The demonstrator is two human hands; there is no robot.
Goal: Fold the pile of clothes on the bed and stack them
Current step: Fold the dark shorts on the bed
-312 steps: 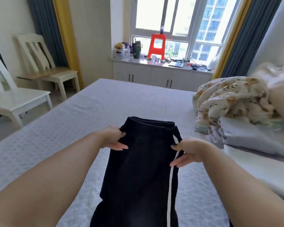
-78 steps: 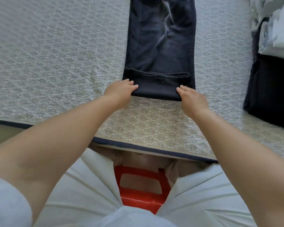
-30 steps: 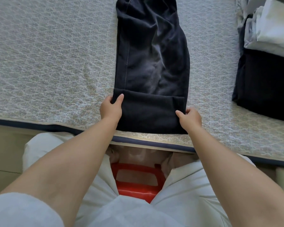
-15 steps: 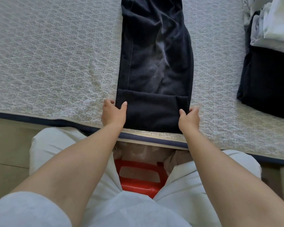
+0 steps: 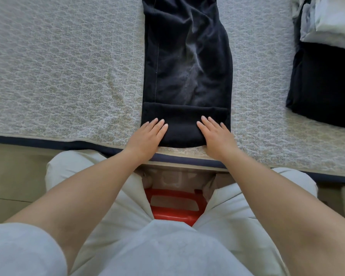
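Black trousers [image 5: 187, 62] lie lengthwise on the grey patterned bed [image 5: 64, 72], running away from me. Their near end is turned over into a short folded band [image 5: 182, 126] close to the bed's edge. My left hand [image 5: 147, 136] lies flat with straight fingers on the band's left part. My right hand [image 5: 215, 134] presses flat on its right part. The far end of the trousers is out of view at the top.
At the right sits a stack of folded clothes: a black garment [image 5: 325, 86] below, pale ones [image 5: 331, 20] on top. The bed's dark-trimmed edge [image 5: 48, 143] runs across in front of me. I sit on a red stool [image 5: 173, 206] with my knees against the bed.
Both hands let go of the band's side edges, which they pinched half a second ago, and now lie flat on top of the fold. The trousers have not shifted.
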